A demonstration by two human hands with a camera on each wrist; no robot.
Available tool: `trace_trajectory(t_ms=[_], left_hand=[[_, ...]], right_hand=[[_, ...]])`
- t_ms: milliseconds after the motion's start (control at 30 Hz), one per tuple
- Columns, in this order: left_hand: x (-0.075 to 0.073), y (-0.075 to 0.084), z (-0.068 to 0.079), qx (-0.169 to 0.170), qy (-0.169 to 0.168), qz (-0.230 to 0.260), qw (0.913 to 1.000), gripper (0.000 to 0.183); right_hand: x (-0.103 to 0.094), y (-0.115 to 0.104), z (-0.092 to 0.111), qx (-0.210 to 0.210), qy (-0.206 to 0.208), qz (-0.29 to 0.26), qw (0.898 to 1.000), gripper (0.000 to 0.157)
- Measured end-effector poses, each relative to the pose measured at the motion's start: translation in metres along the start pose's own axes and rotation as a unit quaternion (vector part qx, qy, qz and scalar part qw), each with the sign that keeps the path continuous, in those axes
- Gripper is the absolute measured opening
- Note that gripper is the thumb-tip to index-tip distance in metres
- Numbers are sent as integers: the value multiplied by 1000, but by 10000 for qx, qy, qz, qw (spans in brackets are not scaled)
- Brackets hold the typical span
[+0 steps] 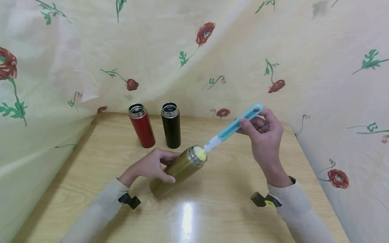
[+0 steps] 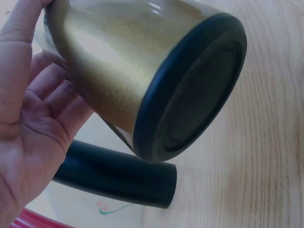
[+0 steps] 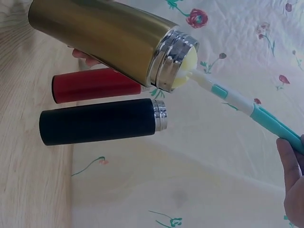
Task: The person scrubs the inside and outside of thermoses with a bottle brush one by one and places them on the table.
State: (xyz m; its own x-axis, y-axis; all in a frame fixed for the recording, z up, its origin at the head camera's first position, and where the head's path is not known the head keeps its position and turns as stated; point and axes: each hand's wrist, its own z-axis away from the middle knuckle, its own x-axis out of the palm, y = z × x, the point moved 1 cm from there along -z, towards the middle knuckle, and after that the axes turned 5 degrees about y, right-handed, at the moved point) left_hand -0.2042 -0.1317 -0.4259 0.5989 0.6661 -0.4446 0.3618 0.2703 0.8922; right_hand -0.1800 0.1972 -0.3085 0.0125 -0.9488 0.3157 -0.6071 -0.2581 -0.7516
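Note:
My left hand grips a gold vacuum flask round its body and holds it tilted, mouth up toward the right. In the left wrist view its black base is lifted off the table. My right hand pinches the blue handle of a bottle brush, thumb on top. The yellow and white sponge head sits in the flask's steel mouth, partly inside; how deep it reaches is hidden.
A red flask and a black flask stand upright and lidless behind my left hand. The wooden table meets a flower-patterned cloth at the back and sides.

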Motion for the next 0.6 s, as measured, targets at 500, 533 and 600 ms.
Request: trace_trajectory(t_ms=[500, 533, 600], left_hand=[[0, 6, -5, 185, 23, 47, 9998, 79], [-1, 8, -6, 239, 29, 37, 9997, 79], [-1, 11, -8, 321, 36, 26, 9995, 78]], right_hand=[[10, 17, 18, 257, -285, 324, 9987, 19], [12, 20, 20, 326, -331, 391, 9982, 19], [16, 26, 25, 411, -414, 526, 9969, 19]])
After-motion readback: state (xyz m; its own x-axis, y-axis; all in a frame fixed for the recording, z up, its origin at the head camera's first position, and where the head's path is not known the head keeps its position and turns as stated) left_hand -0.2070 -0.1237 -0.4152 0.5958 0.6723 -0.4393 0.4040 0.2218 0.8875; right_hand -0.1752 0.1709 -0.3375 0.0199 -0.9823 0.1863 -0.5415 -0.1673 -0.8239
